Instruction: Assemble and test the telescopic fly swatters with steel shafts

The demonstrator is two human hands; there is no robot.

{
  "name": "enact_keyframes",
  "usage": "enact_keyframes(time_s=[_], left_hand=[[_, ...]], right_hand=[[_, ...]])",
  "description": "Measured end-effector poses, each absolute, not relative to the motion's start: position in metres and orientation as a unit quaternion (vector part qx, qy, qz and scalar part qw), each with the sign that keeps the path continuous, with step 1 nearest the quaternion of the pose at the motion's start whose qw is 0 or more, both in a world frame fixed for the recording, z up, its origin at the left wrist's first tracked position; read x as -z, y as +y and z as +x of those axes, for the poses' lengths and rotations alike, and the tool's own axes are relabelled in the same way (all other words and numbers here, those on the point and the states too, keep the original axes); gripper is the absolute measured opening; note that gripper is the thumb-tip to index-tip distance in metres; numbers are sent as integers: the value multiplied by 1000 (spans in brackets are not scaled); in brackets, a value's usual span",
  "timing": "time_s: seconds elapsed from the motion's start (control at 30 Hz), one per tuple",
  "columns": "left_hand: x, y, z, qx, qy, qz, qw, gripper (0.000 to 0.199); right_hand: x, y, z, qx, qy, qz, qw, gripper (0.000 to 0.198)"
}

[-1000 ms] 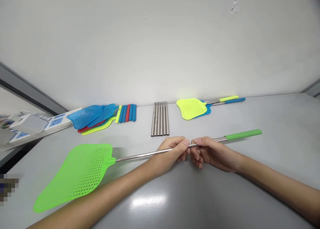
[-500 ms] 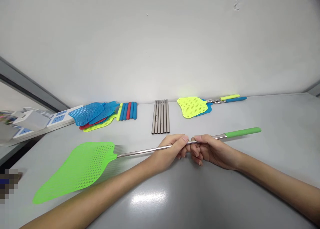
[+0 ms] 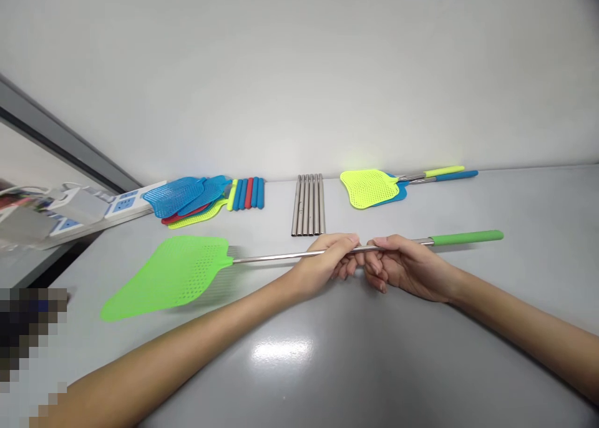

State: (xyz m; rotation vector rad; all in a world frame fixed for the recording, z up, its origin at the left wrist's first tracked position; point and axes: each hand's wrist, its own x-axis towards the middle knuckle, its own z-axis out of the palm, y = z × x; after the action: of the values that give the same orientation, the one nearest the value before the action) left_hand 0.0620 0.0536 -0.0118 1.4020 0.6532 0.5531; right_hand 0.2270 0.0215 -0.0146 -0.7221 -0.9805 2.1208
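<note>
A green fly swatter point(image 3: 180, 272) lies across both my hands, above the table, its mesh head to the left and its green grip point(image 3: 468, 237) to the right. My left hand point(image 3: 327, 262) is closed on the middle of its metal rod, thumb on top. Just to the right, my right hand point(image 3: 407, 262) pinches the same rod between thumb and curled fingers. The two hands almost touch. Behind them, several metal tubes point(image 3: 307, 206) lie side by side. Farther right rest a yellow fly swatter point(image 3: 369, 189) and a blue fly swatter point(image 3: 400, 194), partly overlapped.
At the back left are stacked blue, red and yellow swatter heads point(image 3: 173, 197), beside a row of coloured grips point(image 3: 248, 193). A white power strip point(image 3: 126, 203) with plugged-in adapters runs along the left edge of the grey table point(image 3: 281, 390). A wall point(image 3: 299, 78) stands behind.
The swatter's head has swung up and now looks flatter and shorter in view. Both hands keep their hold on the rod. The whole scene has shifted slightly up and right.
</note>
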Motion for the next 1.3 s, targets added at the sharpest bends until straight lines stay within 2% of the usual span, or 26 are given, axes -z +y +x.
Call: enact_keyframes(time_s=[0.37,1.1,1.3], left_hand=[[13,65,61,-232,300,531,758,36],[13,68,56,-208,271,489,802,34],[14,71,55,-201,261,475,816,53]], right_hand=[[14,22,224,-804,-358,-318,352,41],[12,23,223,-788,-342,-347,377,42],[11,23,221,-781,-337,-354,389,48]])
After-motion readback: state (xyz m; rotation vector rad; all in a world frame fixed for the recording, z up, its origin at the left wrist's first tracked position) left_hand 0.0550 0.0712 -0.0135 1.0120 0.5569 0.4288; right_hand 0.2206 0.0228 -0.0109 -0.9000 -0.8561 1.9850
